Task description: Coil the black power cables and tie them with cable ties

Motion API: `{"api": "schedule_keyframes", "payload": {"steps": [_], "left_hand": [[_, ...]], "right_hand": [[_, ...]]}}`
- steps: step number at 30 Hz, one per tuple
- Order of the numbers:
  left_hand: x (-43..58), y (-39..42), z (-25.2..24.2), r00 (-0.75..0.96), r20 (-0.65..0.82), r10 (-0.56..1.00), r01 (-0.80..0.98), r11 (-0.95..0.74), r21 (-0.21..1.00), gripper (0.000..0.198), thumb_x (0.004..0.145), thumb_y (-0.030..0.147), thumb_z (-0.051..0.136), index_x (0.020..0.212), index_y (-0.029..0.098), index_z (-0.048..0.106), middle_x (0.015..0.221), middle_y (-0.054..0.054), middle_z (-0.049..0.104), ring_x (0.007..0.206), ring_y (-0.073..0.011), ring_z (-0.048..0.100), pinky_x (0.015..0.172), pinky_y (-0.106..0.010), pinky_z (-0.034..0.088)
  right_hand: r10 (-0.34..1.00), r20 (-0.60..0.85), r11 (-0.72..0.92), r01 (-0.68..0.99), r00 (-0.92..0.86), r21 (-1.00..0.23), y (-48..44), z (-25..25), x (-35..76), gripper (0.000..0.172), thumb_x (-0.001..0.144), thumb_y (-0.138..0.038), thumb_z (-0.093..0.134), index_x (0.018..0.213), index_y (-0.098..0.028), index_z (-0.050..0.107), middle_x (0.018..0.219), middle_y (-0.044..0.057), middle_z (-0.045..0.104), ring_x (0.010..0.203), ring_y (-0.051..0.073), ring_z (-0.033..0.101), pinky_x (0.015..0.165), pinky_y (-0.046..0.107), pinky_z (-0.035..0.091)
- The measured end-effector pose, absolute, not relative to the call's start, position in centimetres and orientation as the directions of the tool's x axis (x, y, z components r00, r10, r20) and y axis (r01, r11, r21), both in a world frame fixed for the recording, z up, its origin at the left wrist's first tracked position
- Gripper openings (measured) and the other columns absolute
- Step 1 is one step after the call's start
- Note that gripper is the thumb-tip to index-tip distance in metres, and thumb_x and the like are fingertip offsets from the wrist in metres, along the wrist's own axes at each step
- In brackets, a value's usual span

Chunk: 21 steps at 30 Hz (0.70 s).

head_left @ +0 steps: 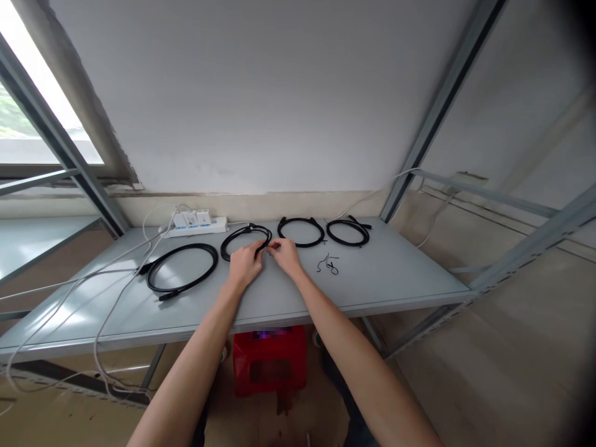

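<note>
Coiled black cable (226,241): lies flat on the grey shelf (386,279), in front of the white power strip (220,226), between the larger cable loop (215,259) on the left and the middle-right coil (322,233); its near right part is partly hidden by the fingers.
Weight and stiffness: probably light; the round, gathered turns suggest a bendy but springy jacket that would spread if let loose.
Slip and fragility: the smooth sheath may slide a little between turns; hardly fragile, though sharp kinks and strain near the plug would be worth avoiding.
Where to take hold: best where the turns run close together, all strands pinched as one bundle, away from the plug end.
Left hand (246,266): curled over the near right side of the ring, thumb and fingers gripping the bundled turns.
Right hand (285,253): fingers bent, tips drawn in at the ring's right edge, close to the left fingertips; cannot tell whether they pinch anything.
Ring's direction: lying on its side face, opening upward; being round, it has no clear long axis, though it looks wider from left to right.
Plug end: a thicker piece shows at the far side, lying along the curve; which way its tip points is too small to tell.
Loose thin ties (331,266): on the shelf, right of the right hand.
</note>
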State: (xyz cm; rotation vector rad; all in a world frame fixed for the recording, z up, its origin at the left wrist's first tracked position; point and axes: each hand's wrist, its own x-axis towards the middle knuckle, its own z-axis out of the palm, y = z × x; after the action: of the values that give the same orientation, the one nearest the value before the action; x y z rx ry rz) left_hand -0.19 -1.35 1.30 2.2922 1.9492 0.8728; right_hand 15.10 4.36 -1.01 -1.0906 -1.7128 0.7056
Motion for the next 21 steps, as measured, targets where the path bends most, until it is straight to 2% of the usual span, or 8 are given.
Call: {"api": "schedule_keyframes", "payload": {"steps": [3, 7, 11, 16, 21], "left_hand": [[-0.1, -1.4, 1.4, 0.066, 0.384, 0.921, 0.912, -0.212, 0.352, 0.043, 0.1, 0.032, 0.049, 0.14, 0.029, 0.065, 0.117, -0.008, 0.078, 0.105, -0.0282, 0.073, 0.087, -0.034, 0.053], [0.0, -1.5, 1.5, 0.07, 0.403, 0.913, 0.912, -0.222, 0.345, 0.043, 0.1, 0.031, 0.049, 0.139, 0.03, 0.065, 0.115, -0.008, 0.078, 0.103, -0.0281, 0.073, 0.085, -0.034, 0.052], [0.1, -1.5, 1.5, 0.076, 0.389, 0.918, 0.917, -0.217, 0.334, 0.044, 0.1, 0.032, 0.047, 0.141, 0.029, 0.063, 0.114, -0.009, 0.078, 0.101, -0.0282, 0.074, 0.083, -0.033, 0.051], [0.1, -1.5, 1.3, 0.083, 0.399, 0.913, 0.922, -0.222, 0.317, 0.043, 0.101, 0.033, 0.046, 0.14, 0.028, 0.063, 0.113, -0.009, 0.078, 0.099, -0.0279, 0.074, 0.083, -0.033, 0.05], [0.1, -1.4, 1.2, 0.069, 0.389, 0.919, 0.93, -0.2, 0.308, 0.04, 0.099, 0.035, 0.049, 0.136, 0.028, 0.064, 0.099, -0.008, 0.079, 0.094, -0.0274, 0.074, 0.079, -0.032, 0.049]], "right_hand": [[0.878, 0.465, 0.461, 0.471, -0.117, -0.752, 3.9, -0.8, 15.1, 0.008, 0.085, -0.017, 0.069, 0.079, -0.021, 0.074, 0.082, 0.003, 0.076, 0.079, 0.019, 0.068, 0.079, 0.029, 0.05], [0.826, 0.548, 0.49, 0.652, -0.134, -0.579, 3.5, -0.3, 15.0, 0.012, 0.089, -0.015, 0.067, 0.08, -0.022, 0.072, 0.085, 0.003, 0.076, 0.088, 0.022, 0.065, 0.084, 0.032, 0.046], [0.793, 0.589, 0.49, 0.737, -0.154, -0.466, 3.4, -0.3, 14.8, 0.016, 0.092, -0.013, 0.063, 0.081, -0.022, 0.07, 0.088, 0.005, 0.074, 0.091, 0.023, 0.061, 0.086, 0.034, 0.042], [0.783, 0.609, 0.459, 0.778, -0.126, -0.429, 3.1, -0.4, 14.7, 0.017, 0.094, -0.013, 0.061, 0.081, -0.022, 0.068, 0.087, 0.005, 0.072, 0.092, 0.024, 0.059, 0.086, 0.035, 0.039], [0.79, 0.602, 0.452, 0.776, -0.119, -0.44, 2.8, -0.2, 14.7, 0.018, 0.093, -0.013, 0.061, 0.079, -0.022, 0.066, 0.085, 0.005, 0.071, 0.091, 0.024, 0.059, 0.084, 0.035, 0.039]]}}
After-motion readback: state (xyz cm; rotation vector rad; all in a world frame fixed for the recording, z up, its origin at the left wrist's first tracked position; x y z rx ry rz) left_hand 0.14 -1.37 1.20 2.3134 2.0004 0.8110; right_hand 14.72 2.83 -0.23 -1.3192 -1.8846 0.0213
